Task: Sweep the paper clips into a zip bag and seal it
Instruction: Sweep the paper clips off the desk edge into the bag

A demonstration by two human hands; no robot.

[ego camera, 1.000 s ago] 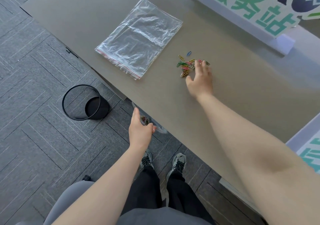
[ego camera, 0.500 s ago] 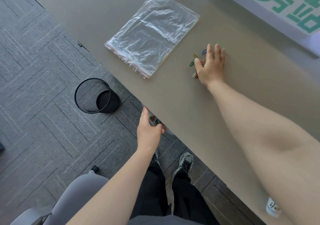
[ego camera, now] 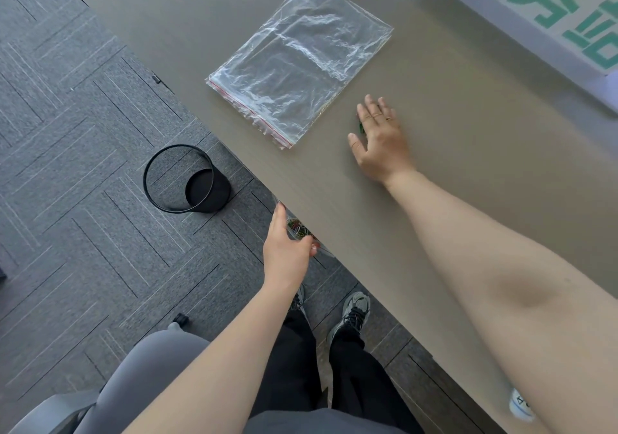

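Right hand [ego camera: 379,141] flat over paper clips [ego camera: 361,128], table [ego camera: 468,126] edge well apart.

Clips [ego camera: 361,127] hidden (bag [ego camera: 302,229] part-filled).

**Brown table, floor beside it, and what lies on each**

A plain grey-brown table [ego camera: 451,65] is seen from above, its near edge running from 10 o'clock to 5 o'clock. A stack of clear zip bags [ego camera: 301,55] is laid flat on it toward 12 o'clock. At 2 o'clock a white sign with green characters [ego camera: 548,15] is set on the top. The right hand [ego camera: 379,139] is laid palm down near the middle, well apart from the bags' corner; a green paper clip [ego camera: 361,128] is glimpsed at its edge. On the grey carpet floor [ego camera: 67,132], at 9 o'clock, a black wire bin [ego camera: 187,179] is stood.
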